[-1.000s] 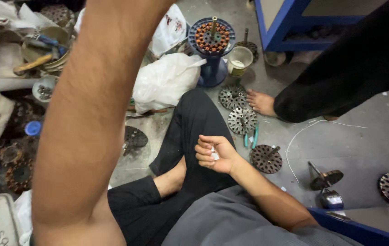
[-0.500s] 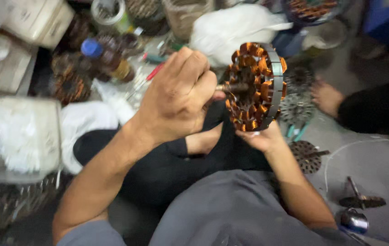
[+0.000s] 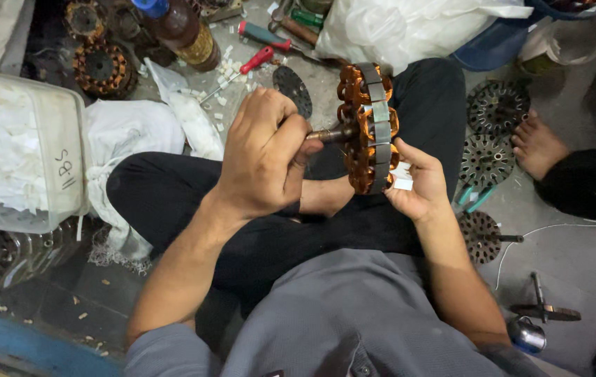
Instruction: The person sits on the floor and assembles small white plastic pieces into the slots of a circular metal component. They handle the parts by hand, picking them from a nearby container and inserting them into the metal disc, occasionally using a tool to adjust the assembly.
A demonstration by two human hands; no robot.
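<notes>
Head view looks straight down onto crossed legs in black trousers on the floor (image 3: 577, 272), and I read the layout as a floor workstation arranged within arm's reach. My left hand (image 3: 263, 157) has its grip closed around the dark steel shaft (image 3: 329, 132) of a wound stator (image 3: 371, 129), holding it sideways like a handle so the ring of copper coils stands on edge above the lap; that grip by the shaft leaves the coils and the grey laminated rim free to be worked. My right hand (image 3: 416, 185) cups the lower edge of the stator from underneath, fingers curled up against the rim, and small white slips (image 3: 402, 176) sit between its fingers and palm, right at the slots; I judge they are kept there so they are ready at the winding. Whether a slip is already in a slot I cannot tell. Just left of the knee stands a clear plastic tub (image 3: 67, 139) heaped with the same white slips, near the left elbow. Beyond the stator lie a red-handled screwdriver (image 3: 252, 61) and a brown bottle with a blue cap (image 3: 179, 24), and more slips are scattered around them. On the right, flat slotted discs (image 3: 486, 160) lie spread on the floor, and another person's bare foot (image 3: 535, 143) rests beside them.
</notes>
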